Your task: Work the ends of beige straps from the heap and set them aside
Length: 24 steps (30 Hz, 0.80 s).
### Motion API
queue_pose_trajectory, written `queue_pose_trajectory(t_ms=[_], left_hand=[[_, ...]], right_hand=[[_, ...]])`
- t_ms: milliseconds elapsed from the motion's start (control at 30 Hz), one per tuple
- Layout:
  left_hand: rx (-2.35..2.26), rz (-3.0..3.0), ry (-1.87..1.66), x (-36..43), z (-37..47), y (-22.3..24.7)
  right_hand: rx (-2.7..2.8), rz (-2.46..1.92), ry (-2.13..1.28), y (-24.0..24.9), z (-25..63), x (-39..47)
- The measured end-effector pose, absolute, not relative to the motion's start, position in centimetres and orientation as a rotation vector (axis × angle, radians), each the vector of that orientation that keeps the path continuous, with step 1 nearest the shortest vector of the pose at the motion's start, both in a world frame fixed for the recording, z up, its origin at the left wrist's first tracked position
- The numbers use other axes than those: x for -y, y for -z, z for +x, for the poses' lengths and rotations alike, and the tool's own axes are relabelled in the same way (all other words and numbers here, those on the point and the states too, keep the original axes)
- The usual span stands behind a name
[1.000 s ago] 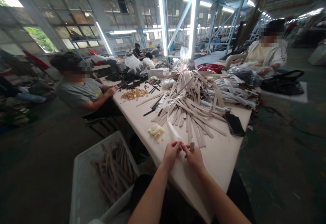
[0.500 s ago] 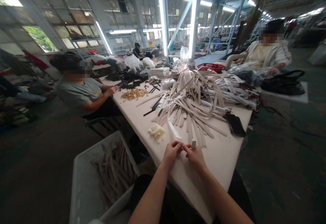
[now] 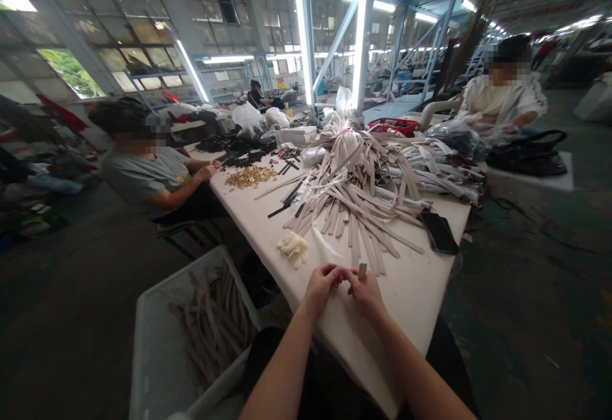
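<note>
Over the near end of the table, my left hand (image 3: 322, 286) and my right hand (image 3: 366, 289) meet at the fingertips. A short end of a beige-grey strap (image 3: 362, 271) sticks up from between the fingers of my right hand, which is closed on it. My left hand's fingers are pinched together; what is between them is too small to make out. Just beyond the hands lies a strip of white film (image 3: 326, 246). A crumpled cream-coloured bunch (image 3: 293, 249) rests to the left, and a large heap of similar straps (image 3: 354, 171) fans out ahead.
Below left stands a plastic bin (image 3: 143, 343) with straps inside. Gold-coloured metal pieces (image 3: 251, 176) are heaped near a seated person (image 3: 138, 178) on the left. Dark phone-like objects (image 3: 440, 233) lie by the right edge. Another person (image 3: 502, 95) sits at far right, behind a red basket (image 3: 394, 127).
The view has shifted slightly. My hands keep nearly the same pinched pose at the same spot. The person at far right has moved their hands.
</note>
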<state>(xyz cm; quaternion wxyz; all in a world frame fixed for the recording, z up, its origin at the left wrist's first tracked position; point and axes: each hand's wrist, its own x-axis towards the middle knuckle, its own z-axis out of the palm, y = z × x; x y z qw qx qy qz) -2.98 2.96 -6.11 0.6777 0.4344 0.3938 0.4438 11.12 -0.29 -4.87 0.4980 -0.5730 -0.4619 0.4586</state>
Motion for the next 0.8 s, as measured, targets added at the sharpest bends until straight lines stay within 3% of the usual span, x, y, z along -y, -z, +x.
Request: queue_pose_trajectory(t_ms=[333,567,800], left_hand=[[-0.868,0.808,-0.997,-3.5,-3.0,6.3],[-0.922,0.645,-1.133,-4.6,-2.5,6.8],[-0.887,0.596,-1.164,-4.7,-2.3,6.7]], right_hand=[[1.126,-1.38,-1.195,6.0,11.3,-0.4],[0.805,-1.11,-1.3,6.5,10.7,0.9],[0.958,-1.255,-1.361,7.1,10.1,2.2]])
